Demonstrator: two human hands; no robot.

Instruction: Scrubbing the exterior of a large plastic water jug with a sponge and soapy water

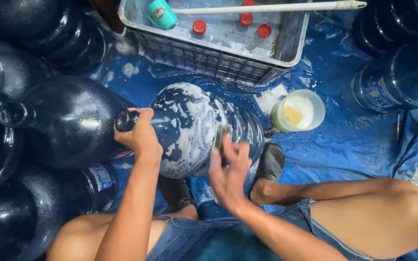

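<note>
A large dark blue water jug [189,121] lies on its side in front of me, covered in white soap foam. My left hand [140,136] grips its neck near the mouth on the left. My right hand [228,171] is blurred against the jug's near side and holds a dark scrubbing pad [220,140] on the soapy surface. My knees and dark shoes [269,162] frame the jug from below.
Several more big dark jugs [64,121] crowd the left side and others [397,82] the right. A grey crate [209,53] with red caps, a green cup and a white pole sits beyond. A small tub [298,111] of soapy liquid stands on the wet blue tarp [344,140].
</note>
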